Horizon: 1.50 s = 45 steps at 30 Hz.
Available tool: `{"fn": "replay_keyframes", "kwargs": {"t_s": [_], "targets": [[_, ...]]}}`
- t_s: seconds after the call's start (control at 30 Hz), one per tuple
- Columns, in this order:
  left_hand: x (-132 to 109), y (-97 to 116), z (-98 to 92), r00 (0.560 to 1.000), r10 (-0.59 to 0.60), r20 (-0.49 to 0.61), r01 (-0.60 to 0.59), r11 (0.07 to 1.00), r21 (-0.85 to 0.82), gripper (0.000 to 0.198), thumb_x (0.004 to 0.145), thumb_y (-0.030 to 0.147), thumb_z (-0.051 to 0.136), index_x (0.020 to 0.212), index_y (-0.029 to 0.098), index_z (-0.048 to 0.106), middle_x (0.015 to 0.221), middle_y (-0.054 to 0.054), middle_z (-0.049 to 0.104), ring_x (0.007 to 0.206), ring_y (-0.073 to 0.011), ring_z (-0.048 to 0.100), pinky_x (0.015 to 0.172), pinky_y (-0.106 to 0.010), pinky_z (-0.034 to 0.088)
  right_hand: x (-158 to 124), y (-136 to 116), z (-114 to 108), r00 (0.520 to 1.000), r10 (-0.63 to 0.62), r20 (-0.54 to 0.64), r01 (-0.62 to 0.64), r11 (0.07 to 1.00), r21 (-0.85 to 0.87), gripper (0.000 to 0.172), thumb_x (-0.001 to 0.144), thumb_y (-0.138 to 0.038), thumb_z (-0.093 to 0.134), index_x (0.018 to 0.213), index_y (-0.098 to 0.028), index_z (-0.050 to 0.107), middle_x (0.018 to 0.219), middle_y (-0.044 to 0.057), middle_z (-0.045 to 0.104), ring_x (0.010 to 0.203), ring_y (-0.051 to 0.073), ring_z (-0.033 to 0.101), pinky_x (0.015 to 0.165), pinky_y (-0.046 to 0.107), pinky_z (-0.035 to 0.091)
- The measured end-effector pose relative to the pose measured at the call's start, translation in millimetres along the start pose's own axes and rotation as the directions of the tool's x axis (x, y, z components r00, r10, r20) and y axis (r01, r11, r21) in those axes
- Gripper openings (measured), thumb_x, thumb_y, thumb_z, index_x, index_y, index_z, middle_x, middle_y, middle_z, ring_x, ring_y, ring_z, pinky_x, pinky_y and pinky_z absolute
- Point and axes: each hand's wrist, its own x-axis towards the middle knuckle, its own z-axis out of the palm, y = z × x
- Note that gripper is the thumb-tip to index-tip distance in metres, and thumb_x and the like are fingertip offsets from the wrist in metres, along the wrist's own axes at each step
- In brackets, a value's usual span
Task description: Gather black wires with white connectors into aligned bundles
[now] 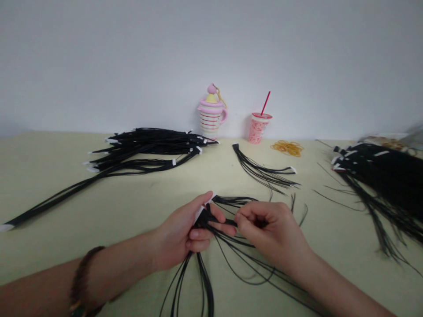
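Note:
My left hand point(194, 229) is closed around a bundle of thin black cables point(228, 241) near its white connector ends, two of which show by the thumb. Cables fan out from that grip, some hanging toward the front edge and others running to the right. My right hand point(269, 224) pinches a few black strands just right of the left fingers; its fingertips partly hide them. Behind the hands, a separate cable bundle point(259, 171) with white ends lies on the table.
On the pale table point(49, 176), a pile of black cables point(148, 145) lies at the back left and a larger pile point(393, 176) at the right. A striped pink-lidded cup point(209, 121), a pink cup with a red straw point(258, 128) and yellow rubber bands point(287, 148) stand or lie near the wall.

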Motion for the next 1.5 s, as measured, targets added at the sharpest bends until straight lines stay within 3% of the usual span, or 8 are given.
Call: {"fn": "replay_keyframes", "kwargs": {"t_s": [1.07, 1.5], "targets": [[2.2, -2.2, -2.6, 1.0, 0.013, 0.021, -0.013, 1.0, -0.027, 0.04, 0.084, 0.042, 0.045, 0.062, 0.012, 0.061, 0.052, -0.004, 0.059, 0.035, -0.0002, 0.014, 0.033, -0.012, 0.01, -1.5, 3.3, 4.6, 0.999, 0.025, 0.042, -0.025, 1.0, 0.017, 0.017, 0.067, -0.013, 0.044, 0.051, -0.014, 0.049, 0.047, -0.005, 0.037, 0.045, 0.005, 0.03, 0.042, 0.018, 0.022], [1.8, -0.6, -2.3, 1.0, -0.004, 0.01, 0.004, 1.0, -0.018, 0.041, 0.084, 0.043, 0.044, 0.062, 0.013, 0.061, 0.061, -0.012, 0.066, 0.035, -0.0002, 0.014, 0.034, -0.013, 0.009, -0.9, 3.4, 3.2, 0.998, 0.024, 0.052, -0.027, 0.998, 0.053, 0.017, 0.068, -0.012, 0.044, 0.053, -0.014, 0.051, 0.047, -0.005, 0.038, 0.045, 0.005, 0.031, 0.042, 0.017, 0.022]]}}
